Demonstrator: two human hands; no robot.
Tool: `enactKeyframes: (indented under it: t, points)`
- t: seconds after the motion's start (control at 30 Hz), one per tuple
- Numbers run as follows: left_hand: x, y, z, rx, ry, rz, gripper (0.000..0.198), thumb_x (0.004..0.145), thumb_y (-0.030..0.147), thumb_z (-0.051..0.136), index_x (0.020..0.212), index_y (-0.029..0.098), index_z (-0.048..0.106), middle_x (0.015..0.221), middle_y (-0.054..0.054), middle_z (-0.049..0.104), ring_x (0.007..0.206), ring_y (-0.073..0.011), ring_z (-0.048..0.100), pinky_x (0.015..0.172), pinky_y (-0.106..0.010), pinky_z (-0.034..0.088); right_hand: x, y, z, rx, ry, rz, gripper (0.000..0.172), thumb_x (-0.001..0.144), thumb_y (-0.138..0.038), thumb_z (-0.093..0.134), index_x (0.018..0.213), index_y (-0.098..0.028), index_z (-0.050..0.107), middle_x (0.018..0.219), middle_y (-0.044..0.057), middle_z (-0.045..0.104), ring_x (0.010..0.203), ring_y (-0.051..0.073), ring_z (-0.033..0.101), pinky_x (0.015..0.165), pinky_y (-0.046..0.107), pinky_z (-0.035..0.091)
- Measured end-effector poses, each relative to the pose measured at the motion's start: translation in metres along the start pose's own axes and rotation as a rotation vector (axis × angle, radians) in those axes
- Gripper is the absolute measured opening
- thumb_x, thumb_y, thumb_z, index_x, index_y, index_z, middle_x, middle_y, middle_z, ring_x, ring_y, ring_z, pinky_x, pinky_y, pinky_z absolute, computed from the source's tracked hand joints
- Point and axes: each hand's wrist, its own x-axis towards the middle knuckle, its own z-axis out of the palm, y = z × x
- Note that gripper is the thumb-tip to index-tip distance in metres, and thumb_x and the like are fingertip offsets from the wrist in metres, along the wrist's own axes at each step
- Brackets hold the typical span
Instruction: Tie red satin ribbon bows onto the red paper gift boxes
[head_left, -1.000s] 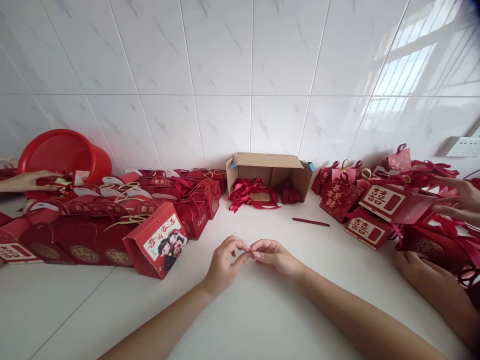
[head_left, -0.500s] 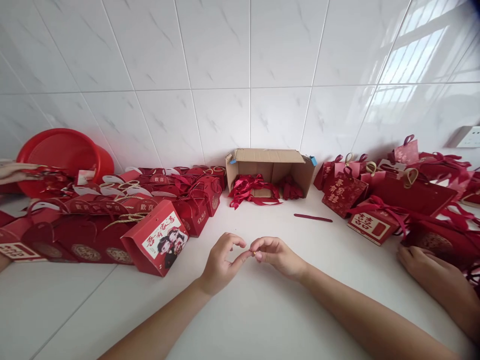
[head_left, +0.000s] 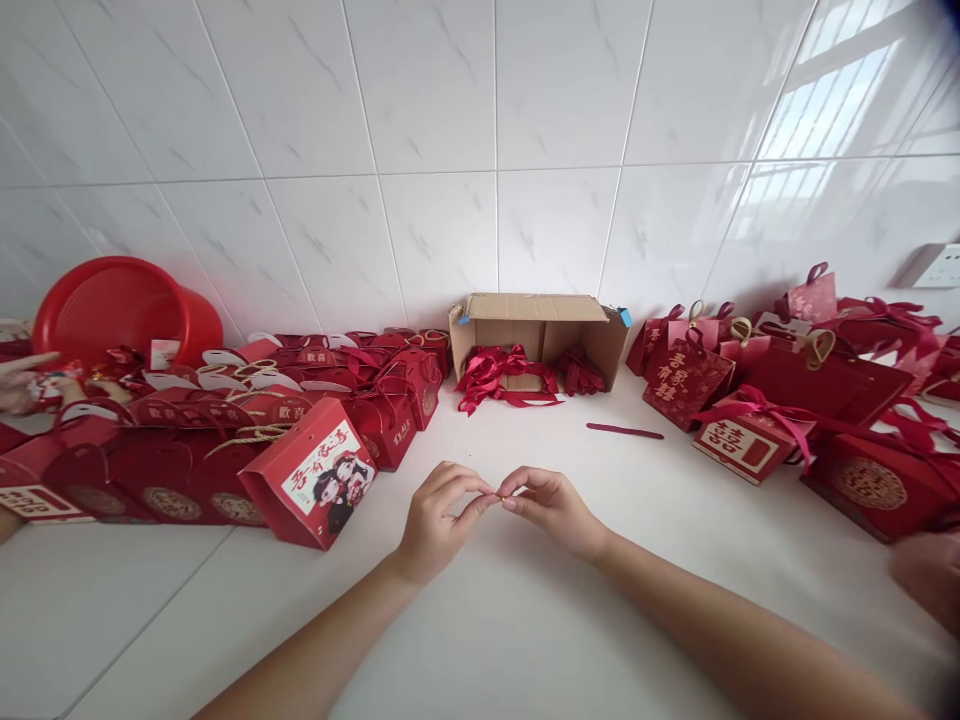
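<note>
歡喜 marks red boxes at left; 囍 shows on a white-labelled box at right. Over the counter, the left hand and right hand pinch a tiny piece between them, apparently gold-coloured.

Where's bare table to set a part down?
Bare white table: nearside of left hand and right hand, between the arms; also beyond them, toward carton and dark red strip. Crowded: left, red boxes and basin; right, more boxes, a co-worker's hand.
</note>
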Motion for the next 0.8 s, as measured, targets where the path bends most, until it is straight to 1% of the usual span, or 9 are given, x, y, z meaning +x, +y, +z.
enactKeyframes:
  t: [0.1,0.2,0.33,0.47,0.53,0.63,0.8]
  points:
    - [-0.001,0.001,0.001,-0.021,0.015,-0.032,0.010,0.076,0.011,0.069,0.080,0.020,0.064,0.072,0.000,0.065,0.072,-0.0132,0.059,0.067,-0.026,0.050,-0.001,-0.001,0.000,-0.072,0.016,-0.053,0.013,0.080,-0.033,0.066,0.084,-0.021,0.065,0.084,0.002,0.063,0.081,0.015,0.058,0.076,0.031,0.046]
    - [-0.002,0.003,0.002,-0.051,0.023,-0.102,0.007,0.076,0.014,0.070,0.076,0.020,0.065,0.071,0.000,0.066,0.071,-0.0136,0.060,0.066,-0.026,0.051,-0.001,-0.003,-0.001,-0.133,0.017,-0.090,0.011,0.081,-0.032,0.065,0.083,-0.021,0.065,0.084,0.002,0.063,0.079,0.015,0.059,0.074,0.031,0.047]
    - [-0.003,0.004,0.003,-0.082,0.003,-0.189,0.005,0.076,0.018,0.070,0.073,0.020,0.067,0.070,-0.001,0.068,0.070,-0.0143,0.062,0.067,-0.027,0.052,-0.001,-0.004,-0.002,-0.150,0.000,-0.094,0.011,0.080,-0.032,0.066,0.081,-0.021,0.064,0.082,0.002,0.063,0.079,0.016,0.059,0.073,0.031,0.048]
    - [-0.005,0.006,0.004,-0.093,0.008,-0.257,0.005,0.076,0.020,0.070,0.072,0.020,0.067,0.071,-0.001,0.068,0.070,-0.0140,0.064,0.066,-0.026,0.052,-0.001,-0.004,-0.001,-0.136,0.013,-0.091,0.011,0.079,-0.031,0.067,0.081,-0.021,0.065,0.082,0.002,0.064,0.079,0.016,0.060,0.074,0.032,0.048]
    - [-0.004,0.007,0.004,-0.077,0.019,-0.256,0.005,0.076,0.019,0.070,0.072,0.020,0.066,0.071,0.000,0.067,0.069,-0.0134,0.063,0.066,-0.025,0.051,-0.001,-0.004,0.000,-0.131,0.031,-0.087,0.011,0.079,-0.031,0.067,0.080,-0.021,0.065,0.082,0.002,0.064,0.078,0.016,0.060,0.074,0.032,0.048]
    - [-0.002,0.011,0.004,-0.047,0.037,-0.214,0.006,0.077,0.017,0.069,0.073,0.019,0.065,0.070,0.000,0.066,0.069,-0.0125,0.061,0.065,-0.025,0.050,-0.002,-0.008,0.002,-0.112,0.039,-0.067,0.012,0.079,-0.032,0.067,0.082,-0.020,0.065,0.081,0.002,0.063,0.076,0.015,0.059,0.073,0.031,0.048]
    - [0.003,0.020,-0.001,-0.093,0.032,-0.123,0.007,0.078,0.013,0.065,0.079,0.019,0.063,0.074,-0.001,0.065,0.072,-0.0136,0.060,0.066,-0.026,0.050,-0.005,-0.022,0.003,-0.019,-0.005,-0.032,0.015,0.082,-0.035,0.065,0.085,-0.020,0.063,0.080,0.002,0.060,0.074,0.013,0.055,0.070,0.029,0.046]
